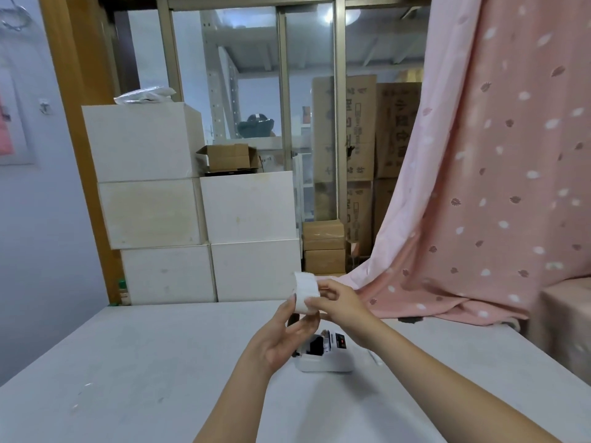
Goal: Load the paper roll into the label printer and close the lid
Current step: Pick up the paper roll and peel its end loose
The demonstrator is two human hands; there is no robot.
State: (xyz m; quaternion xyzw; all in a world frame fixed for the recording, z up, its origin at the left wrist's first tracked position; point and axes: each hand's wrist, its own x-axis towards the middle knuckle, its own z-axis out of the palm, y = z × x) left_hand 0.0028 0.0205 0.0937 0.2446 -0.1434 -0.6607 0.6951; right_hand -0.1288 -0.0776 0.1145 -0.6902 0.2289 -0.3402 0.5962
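Room: pink leaf-print curtain (492, 174) at right; glass sliding door (256, 91) behind.
Writing: printing on brown cartons (361, 129) behind the glass, too blurred to read.
Containers: white boxes (192, 212) stacked in three tiers, shut; small open cardboard box (228, 158) on top, contents not visible.
Surface: pale table (128, 362).
Label printer (324, 353): white, on the table, lid open, dark compartment showing.
Paper roll (305, 290): white, held in the air above the printer.
Left hand (283, 337): fingers at the roll's lower edge.
Right hand (337, 303): thumb and fingers pinching the roll.
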